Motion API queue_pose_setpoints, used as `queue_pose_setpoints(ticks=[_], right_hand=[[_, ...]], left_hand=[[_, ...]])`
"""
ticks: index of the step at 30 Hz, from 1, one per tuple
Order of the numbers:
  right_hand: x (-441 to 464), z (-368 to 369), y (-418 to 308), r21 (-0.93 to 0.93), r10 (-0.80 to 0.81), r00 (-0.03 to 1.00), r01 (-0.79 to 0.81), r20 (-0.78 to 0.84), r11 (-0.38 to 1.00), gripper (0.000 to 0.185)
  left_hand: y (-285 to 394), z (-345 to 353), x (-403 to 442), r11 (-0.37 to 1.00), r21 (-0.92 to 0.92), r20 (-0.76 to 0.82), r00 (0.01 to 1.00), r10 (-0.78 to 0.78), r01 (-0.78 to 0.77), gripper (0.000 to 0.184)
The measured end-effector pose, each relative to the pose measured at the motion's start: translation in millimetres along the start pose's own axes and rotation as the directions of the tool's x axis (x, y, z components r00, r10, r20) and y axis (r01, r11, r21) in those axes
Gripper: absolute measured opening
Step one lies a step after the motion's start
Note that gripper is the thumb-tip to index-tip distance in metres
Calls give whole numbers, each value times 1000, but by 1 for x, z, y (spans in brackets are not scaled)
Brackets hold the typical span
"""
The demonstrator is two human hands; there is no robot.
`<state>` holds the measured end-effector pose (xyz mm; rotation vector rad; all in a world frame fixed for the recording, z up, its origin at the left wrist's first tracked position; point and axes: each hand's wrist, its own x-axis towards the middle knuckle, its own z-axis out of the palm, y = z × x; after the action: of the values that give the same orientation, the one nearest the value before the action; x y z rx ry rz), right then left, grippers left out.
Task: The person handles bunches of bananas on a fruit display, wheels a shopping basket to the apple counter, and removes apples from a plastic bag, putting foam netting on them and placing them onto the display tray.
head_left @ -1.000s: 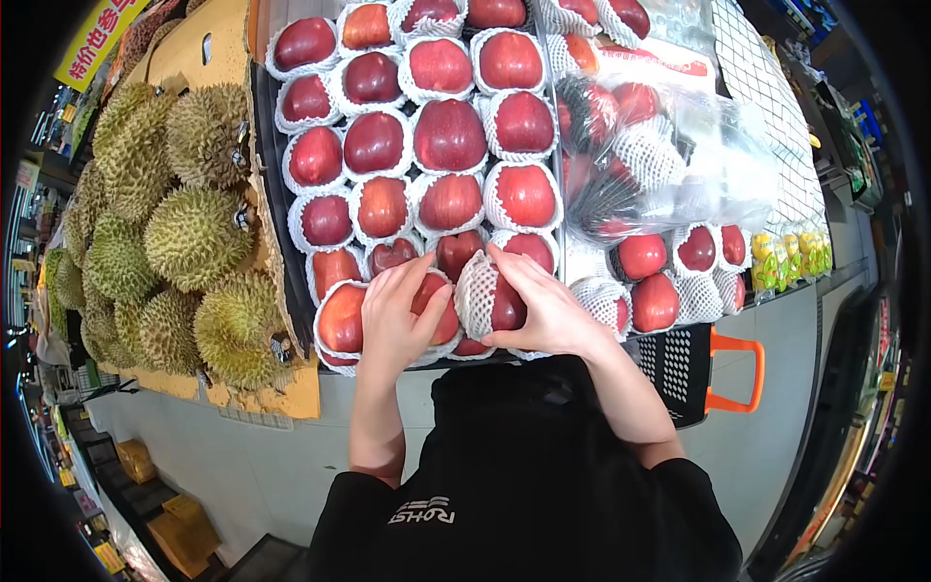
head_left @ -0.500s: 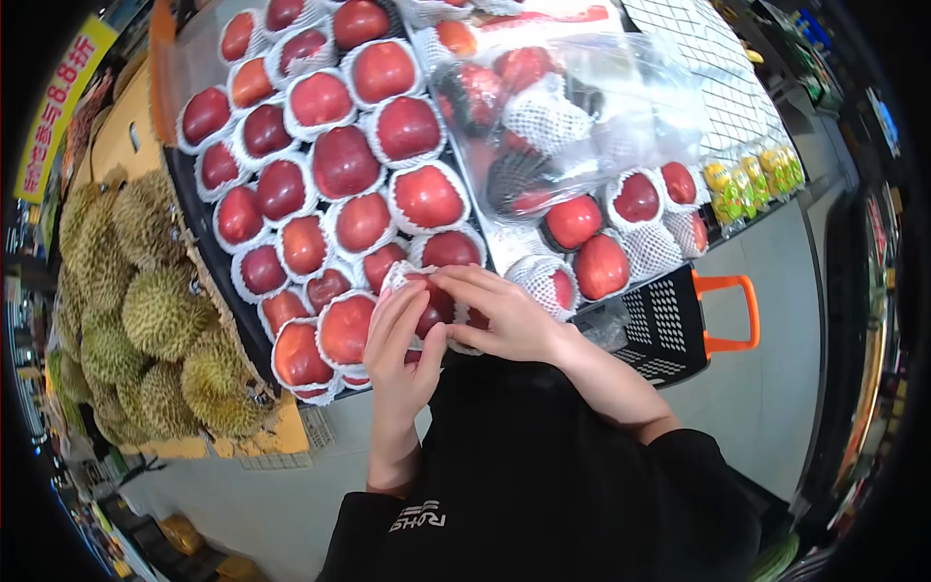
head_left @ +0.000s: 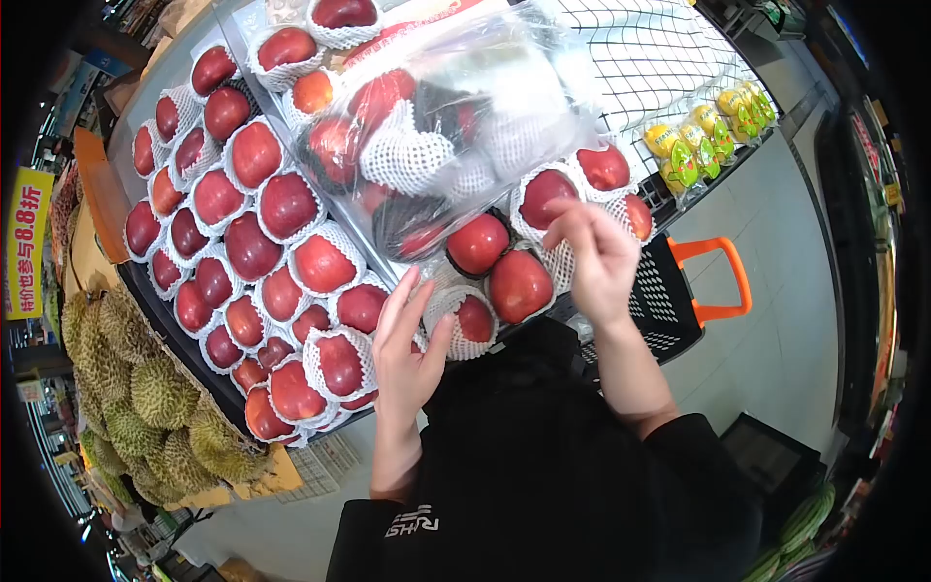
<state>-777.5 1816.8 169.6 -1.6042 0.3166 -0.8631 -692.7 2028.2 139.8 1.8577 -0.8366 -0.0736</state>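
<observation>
My left hand (head_left: 402,354) is held with fingers stretched out and nothing in it, beside a red apple in a white foam net (head_left: 339,365) at the near edge of the display. My right hand (head_left: 598,260) hovers loosely bent over the right-hand group, its fingertips close to a netted apple (head_left: 549,198); I see nothing in its grasp. Between the hands lie two bare-topped red apples (head_left: 521,285) and another netted apple (head_left: 474,320). A clear plastic bag (head_left: 504,87) with apples and foam nets inside rests behind them.
Rows of netted apples fill the tray on the left. Durians (head_left: 160,393) are piled beyond it. A black shopping basket with an orange handle (head_left: 722,281) stands at the right. Bagged yellow fruit (head_left: 703,141) lies on the right corner beside a white grid-patterned cloth (head_left: 630,53).
Both hands have parted from the netted apple they were cupping, which now sits on the left group. My right hand has moved right, and the view has turned right.
</observation>
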Motion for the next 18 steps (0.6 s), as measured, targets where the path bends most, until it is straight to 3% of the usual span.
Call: queue_pose_setpoints(ticks=[3, 5, 8, 11, 12, 14, 15, 17, 18], right_hand=[[58, -45, 12, -19, -76, 944, 73, -322, 997, 22], [98, -60, 23, -99, -90, 925, 57, -370, 993, 21], [147, -74, 50, -270, -46, 996, 25, -71, 963, 22], [181, -63, 81, -461, 72, 965, 55, 253, 886, 28], [189, -57, 93, -457, 72, 963, 58, 262, 888, 28], [199, -47, 112, -704, 291, 778, 257, 558, 662, 54], [199, -45, 113, -698, 290, 772, 261, 565, 666, 54], [185, -41, 105, -626, 179, 732, 398, 657, 670, 71], [180, -35, 79, -703, 258, 742, 378, 619, 602, 81]], left_hand=[[6, 23, 25, 998, 54, 39, 999, 9, -11, 46], [12, 40, 45, 991, 107, 38, 996, 80, -84, 50], [15, 65, 77, 978, 177, 39, 993, 108, -113, 52], [5, 86, 94, 969, 232, 80, 994, 74, -91, 54], [2, 92, 96, 955, 283, 108, 992, 64, -92, 55], [-4, 102, 97, 943, 322, 143, 989, 34, -79, 57], [-7, 104, 97, 942, 327, 137, 990, 27, -71, 57], [-12, 105, 96, 930, 361, 148, 989, 14, -67, 55], [-12, 105, 97, 934, 354, 143, 990, 3, -54, 55]])
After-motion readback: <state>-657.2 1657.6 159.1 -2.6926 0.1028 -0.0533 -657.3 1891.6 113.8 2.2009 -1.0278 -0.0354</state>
